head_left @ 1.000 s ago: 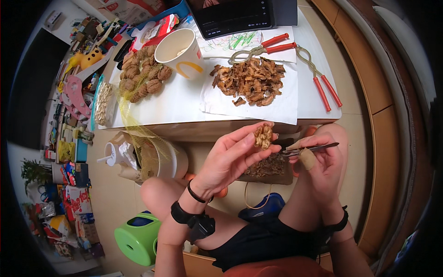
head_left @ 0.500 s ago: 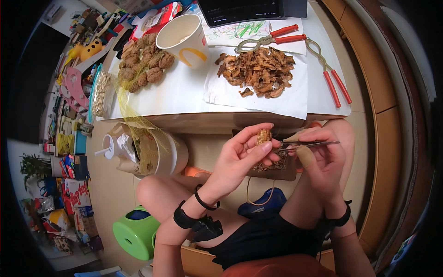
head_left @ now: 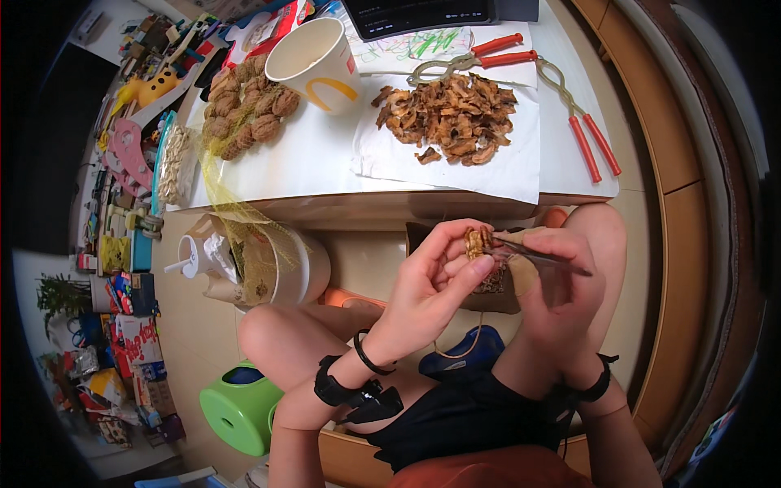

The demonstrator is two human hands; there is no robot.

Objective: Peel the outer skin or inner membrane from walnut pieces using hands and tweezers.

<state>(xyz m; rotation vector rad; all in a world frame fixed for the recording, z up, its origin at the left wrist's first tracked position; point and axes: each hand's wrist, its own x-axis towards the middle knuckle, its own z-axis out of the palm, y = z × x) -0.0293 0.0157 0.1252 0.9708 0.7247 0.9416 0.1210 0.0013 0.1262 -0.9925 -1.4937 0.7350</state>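
My left hand [head_left: 431, 281] pinches a light brown walnut kernel [head_left: 478, 241] between thumb and fingers, above my lap. Metal tweezers [head_left: 561, 262] are gripped in my right hand [head_left: 565, 297], their tips touching or very close to the kernel. Tan coverings wrap my right thumb and forefinger. Beneath my hands sits a dark open container [head_left: 492, 286] with small crumbs in it, partly hidden. On the table, a heap of brown, curled dry pieces [head_left: 455, 118] rests on white paper [head_left: 521, 175].
Two red-handled nutcrackers [head_left: 594, 146] lie at the table's right. Whole walnuts [head_left: 244, 110] in yellow netting and a paper cup [head_left: 313, 73] stand left; a dark screen [head_left: 423, 18] is at the back. Below are a waste bin [head_left: 316, 268] and a green stool [head_left: 238, 413].
Both hands have shifted slightly to the right with the kernel and tweezers. The tweezers are now angled more steeply, and their tips have come up to the kernel. The view has moved a little.
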